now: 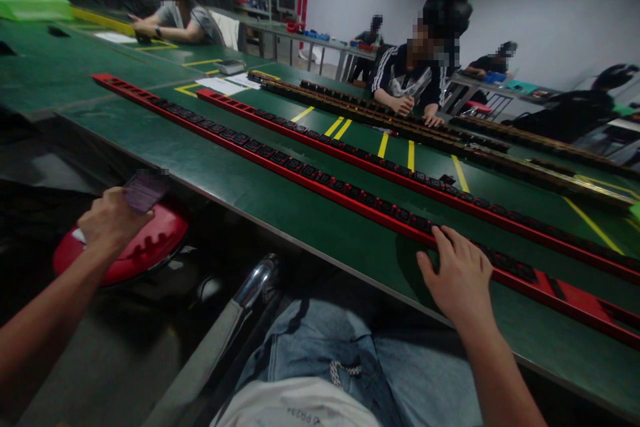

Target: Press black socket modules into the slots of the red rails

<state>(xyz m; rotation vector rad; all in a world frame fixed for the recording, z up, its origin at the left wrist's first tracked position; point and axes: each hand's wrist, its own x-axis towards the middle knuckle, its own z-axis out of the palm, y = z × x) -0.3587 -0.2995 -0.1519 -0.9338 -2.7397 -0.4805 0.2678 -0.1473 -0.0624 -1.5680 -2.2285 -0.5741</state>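
Note:
My left hand (111,220) is closed around a phone (146,192), held above a red stool (165,230) beside the table's edge. My right hand (460,273) rests with its fingers spread on the near long red power strip (345,199), which has a row of black sockets along its top. The fingertips lie over the strip's edge, and the thumb sits apart on its near side. A second red power strip (360,159) runs roughly parallel behind it. The strip's part under my right fingers is hidden.
The green table (240,203) carries yellow tape lines, white papers (220,85) and long dark rails (360,110) at the back. Across it a co-worker (410,73) leans on the table; another person (183,23) sits far left. A metal chair arm (257,283) is near my legs.

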